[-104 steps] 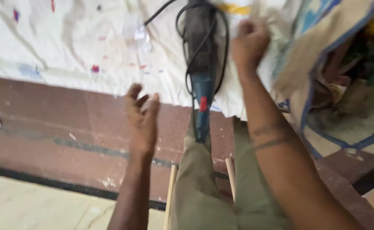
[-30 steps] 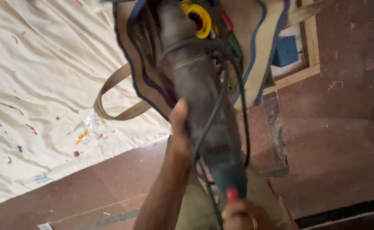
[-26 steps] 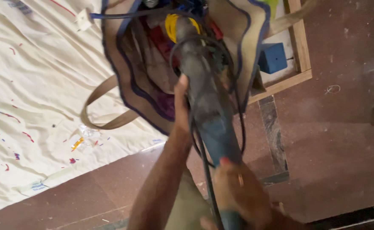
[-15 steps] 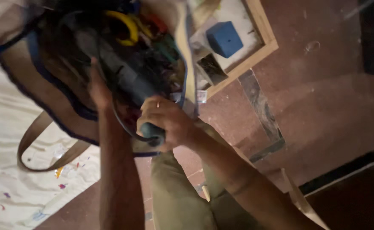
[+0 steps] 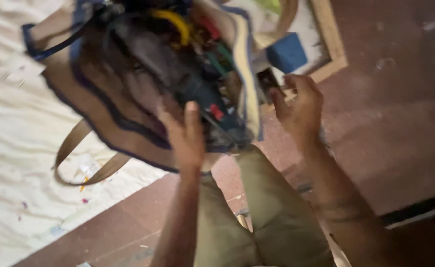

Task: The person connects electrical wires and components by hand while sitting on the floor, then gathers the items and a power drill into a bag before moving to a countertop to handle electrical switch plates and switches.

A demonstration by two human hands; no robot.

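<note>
Tool bag [image 5: 103,123], tan with dark blue trim, held up over the lap and the reddish floor [image 5: 386,138], mouth turned toward the camera, straps dangling below. Beneath and to the left, a pale paint-spattered cloth [image 5: 14,163] spread on the floor. Inside the bag, a grey-blue power tool [image 5: 188,84] with a red switch, lying nose-in among a yellow coil and loose cords; much of it blurred. Beyond the bag, a wooden frame [image 5: 329,44] with a blue box [image 5: 288,52] in it.

Left hand [image 5: 185,136] pressed against the bag's lower rim, fingers closed around the edge and the tool's end, steadying both. Right hand [image 5: 299,104] off to the side, fingers spread, holding nothing.

Best done, by judgement: keep the bag's mouth propped wide, seat the heavy tool deep and flat, tuck its cord in after so nothing snags on the trim.
</note>
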